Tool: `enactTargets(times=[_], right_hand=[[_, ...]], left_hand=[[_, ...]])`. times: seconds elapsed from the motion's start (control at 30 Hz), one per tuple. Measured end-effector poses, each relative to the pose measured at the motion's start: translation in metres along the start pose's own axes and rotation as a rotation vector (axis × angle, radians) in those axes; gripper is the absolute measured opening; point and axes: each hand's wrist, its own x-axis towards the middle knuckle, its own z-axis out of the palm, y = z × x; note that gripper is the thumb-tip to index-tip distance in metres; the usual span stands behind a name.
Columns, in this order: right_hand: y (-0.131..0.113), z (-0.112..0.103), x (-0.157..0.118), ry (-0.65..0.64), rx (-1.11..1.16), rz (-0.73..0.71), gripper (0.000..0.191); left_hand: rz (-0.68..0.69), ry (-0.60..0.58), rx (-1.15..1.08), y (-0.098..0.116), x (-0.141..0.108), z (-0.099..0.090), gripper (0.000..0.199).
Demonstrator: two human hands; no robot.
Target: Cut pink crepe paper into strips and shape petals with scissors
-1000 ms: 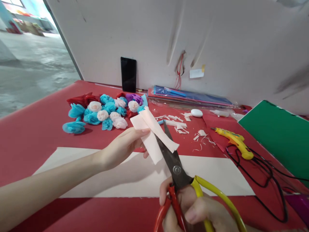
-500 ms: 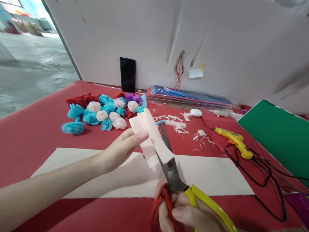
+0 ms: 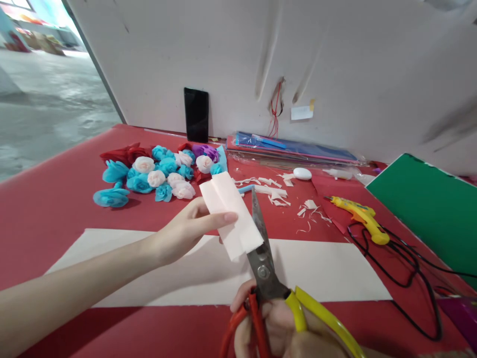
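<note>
My left hand (image 3: 194, 226) pinches a folded strip of pale pink crepe paper (image 3: 234, 214), thumb on top and fingers mostly hidden behind. In my right hand (image 3: 276, 325) is a pair of scissors (image 3: 265, 272) with one red and one yellow handle. The handles are spread apart. One dark blade points up along the paper's right edge, while the other is at least partly hidden by the paper. The paper's lower corner touches the scissors just above the pivot. Both hands are above a long white sheet (image 3: 320, 271) on the red tabletop (image 3: 179, 323).
Blue, white, red and purple paper flowers (image 3: 156, 176) are heaped at left. Paper scraps (image 3: 274, 191) lie behind the hands. A yellow glue gun (image 3: 359, 216) with a black cord, a green board (image 3: 428, 214) and a white oval object (image 3: 302, 173) are at right. A phone (image 3: 197, 115) leans on the wall.
The paper's layers, spread apart before, now lie flatter together under my left thumb, which has shifted right. The red handle has swung left, so the scissors' handles are wider apart.
</note>
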Motion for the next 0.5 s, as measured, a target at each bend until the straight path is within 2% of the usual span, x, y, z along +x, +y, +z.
enactTargets(times=[0.17, 0.37, 0.5], right_hand=[[0.004, 0.001, -0.002, -0.045, 0.03, -0.009, 0.037], [0.012, -0.008, 0.0, -0.07, 0.022, -0.03, 0.053], [0.019, -0.01, -0.003, -0.03, 0.004, -0.06, 0.05]], left_hand=[[-0.005, -0.013, -0.027, -0.001, 0.001, -0.002, 0.017], [0.008, -0.008, -0.068, -0.001, 0.001, -0.001, 0.013], [0.008, -0.027, -0.12, 0.0, 0.0, 0.001, 0.008]])
